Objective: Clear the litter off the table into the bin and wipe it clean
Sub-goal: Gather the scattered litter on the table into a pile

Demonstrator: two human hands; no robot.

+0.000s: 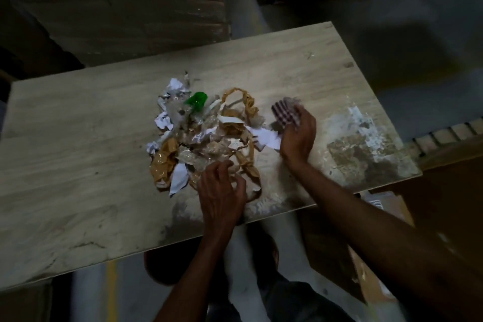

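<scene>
Litter (206,136) lies in one heap mid-table: white paper scraps, brown tape, clear film, one green piece (196,100). The left hand (222,196) claws loosely into its near edge; the right hand (298,136) presses one checked cloth (285,112) against the wooden table (78,151), beside white stains (363,138).

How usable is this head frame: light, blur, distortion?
Head view: dim, with dark surroundings; only the table and litter pile are lit. The right hand and its checked cloth are motion-blurred; the left hand is sharper. Wide-angle bending shows at the table edges.
</scene>
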